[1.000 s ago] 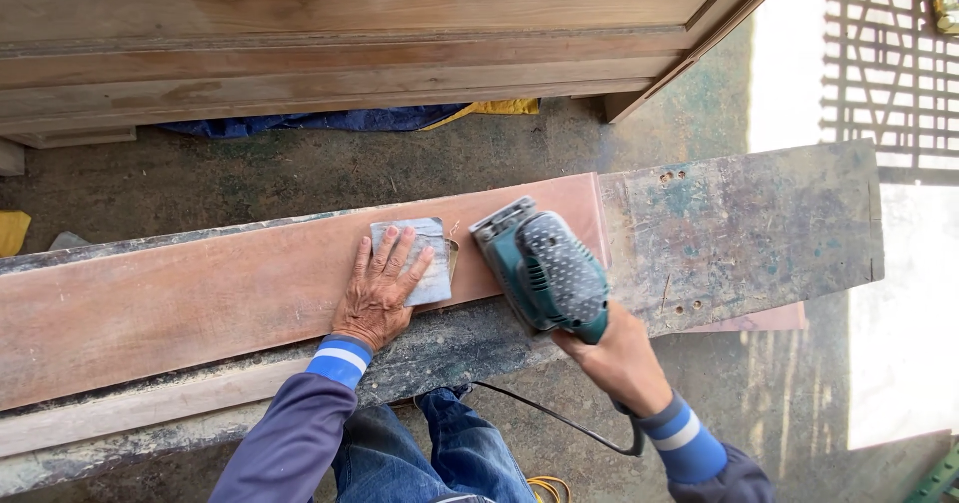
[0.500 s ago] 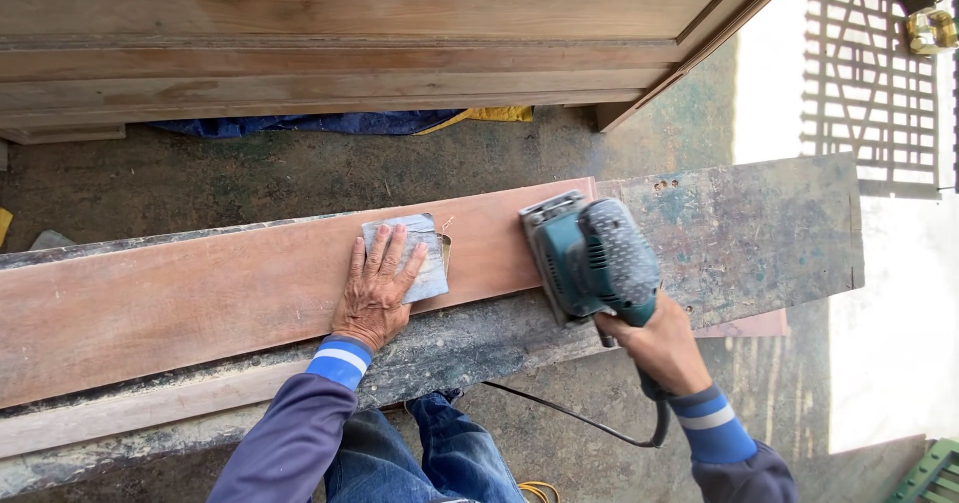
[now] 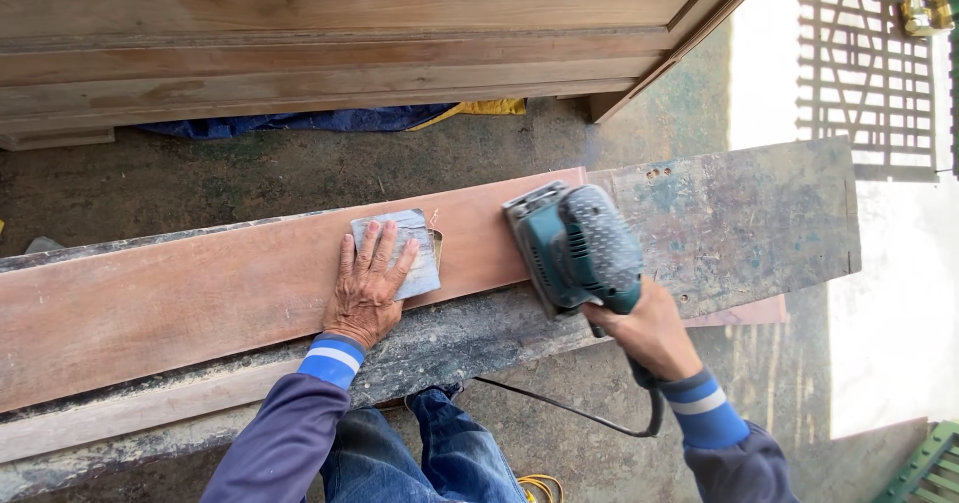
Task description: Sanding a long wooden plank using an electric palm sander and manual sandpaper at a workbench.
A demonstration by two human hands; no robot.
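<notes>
A long reddish wooden board (image 3: pixel 200 298) lies across a worn grey workbench (image 3: pixel 749 218). My left hand (image 3: pixel 367 288) rests flat on it, fingers spread over a grey folded sheet of sandpaper (image 3: pixel 412 253). My right hand (image 3: pixel 639 328) grips the back of a teal and grey electric sander (image 3: pixel 577 248), whose pad sits on the board's right end. The sander's black cord (image 3: pixel 569 413) loops down below the bench.
Large wooden panels (image 3: pixel 340 43) stand at the top, with a blue cloth (image 3: pixel 300 121) under them on the concrete floor. A lattice grille (image 3: pixel 869 73) is at the upper right. My blue-jeaned legs (image 3: pixel 440 458) are under the bench.
The sander moved right along the board's end, then slid slightly back left. My left hand stayed pressed on the sandpaper. The view shifted a little.
</notes>
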